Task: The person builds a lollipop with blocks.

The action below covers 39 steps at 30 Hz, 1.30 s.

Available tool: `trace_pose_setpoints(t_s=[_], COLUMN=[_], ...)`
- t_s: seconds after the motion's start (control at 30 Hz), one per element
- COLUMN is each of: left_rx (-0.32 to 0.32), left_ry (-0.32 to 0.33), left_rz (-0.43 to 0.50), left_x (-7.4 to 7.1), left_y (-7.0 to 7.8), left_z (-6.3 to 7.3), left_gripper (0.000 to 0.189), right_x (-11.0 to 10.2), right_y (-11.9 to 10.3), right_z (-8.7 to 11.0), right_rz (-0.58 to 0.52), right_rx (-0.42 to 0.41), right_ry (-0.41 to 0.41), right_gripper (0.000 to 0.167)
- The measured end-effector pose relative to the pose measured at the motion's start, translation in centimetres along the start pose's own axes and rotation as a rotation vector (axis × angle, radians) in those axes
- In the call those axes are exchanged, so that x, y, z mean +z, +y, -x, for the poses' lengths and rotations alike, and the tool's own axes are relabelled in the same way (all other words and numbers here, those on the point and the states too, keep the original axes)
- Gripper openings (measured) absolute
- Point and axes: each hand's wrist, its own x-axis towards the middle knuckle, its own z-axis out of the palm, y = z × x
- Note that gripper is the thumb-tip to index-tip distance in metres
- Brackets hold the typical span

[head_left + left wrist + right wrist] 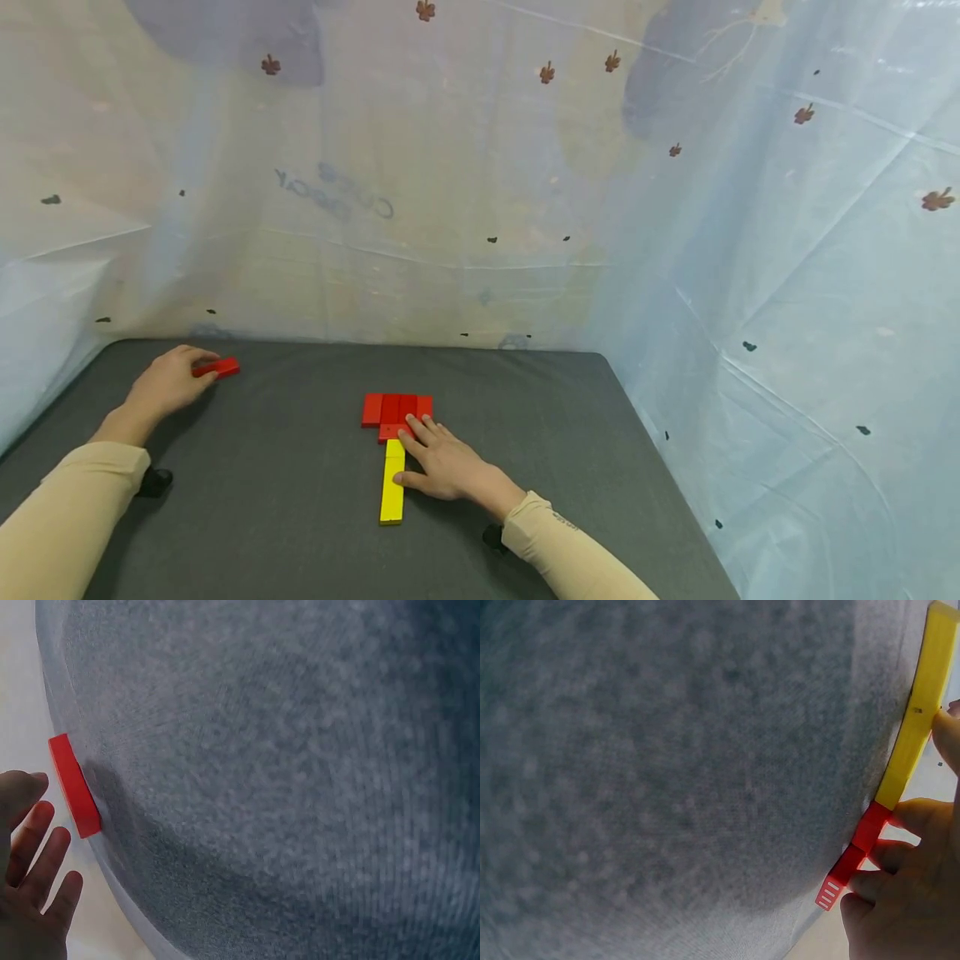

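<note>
At the far left of the table, a single red block [227, 367] lies by my left hand [167, 382]. In the left wrist view, the fingers of that hand [37, 889] are spread and loosely extended, with a small gap to the red block [75, 786]. Near the table's middle, several red blocks [372, 410] sit side by side above a long yellow strip [392, 492]. My right hand [447, 464] has its fingers extended over this group. Its fingertips touch the red pieces [870, 826], and its thumb is at the side of the yellow strip [922, 705].
The dark grey table [300, 467] has a rounded far edge. A translucent sheet [450, 183] with leaf prints hangs behind it, and more sheeting [810, 350] hangs along the right.
</note>
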Motion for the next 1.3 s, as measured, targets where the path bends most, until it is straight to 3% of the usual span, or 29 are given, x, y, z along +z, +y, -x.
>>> trace_pose_setpoints(t_s=[0.43, 1.03, 1.3], left_rx=[-0.025, -0.044, -0.007], left_ry=[-0.013, -0.001, 0.04], left_rz=[-0.014, 0.007, 0.034], left_x=[0.1, 0.4, 1.2], left_y=[-1.5, -0.8, -0.3], left_z=[0.1, 0.2, 0.5], left_gripper=[0.036, 0.033, 0.032], right_x=[-0.2, 0.0, 0.0], right_y=[-0.2, 0.0, -0.1], right_z=[0.1, 0.0, 0.1], right_rz=[-0.026, -0.007, -0.015], right_rx=[-0.008, -0.004, 0.002], right_ry=[-0.001, 0.014, 0.005], right_gripper=[0.076, 0.077, 0.077])
